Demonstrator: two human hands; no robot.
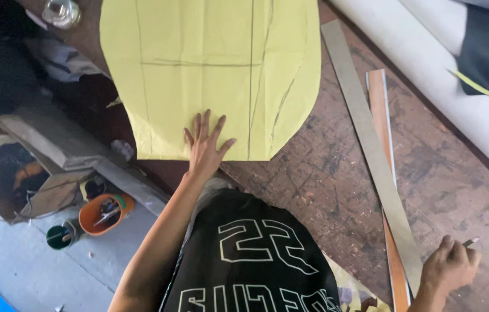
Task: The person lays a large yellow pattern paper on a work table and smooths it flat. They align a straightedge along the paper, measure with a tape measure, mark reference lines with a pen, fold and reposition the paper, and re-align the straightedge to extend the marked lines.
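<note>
Yellow paper [215, 75], marked with pencil lines, lies flat on a worn wooden table [325, 173], and the left hand [205, 147] presses its near edge with fingers spread wide, gripping nothing. Well apart, at the table's near right, the right hand [449, 267] is curled around a pencil [470, 242]. A long metal ruler [371, 150] and a wooden strip [384, 133] lie between the hands.
</note>
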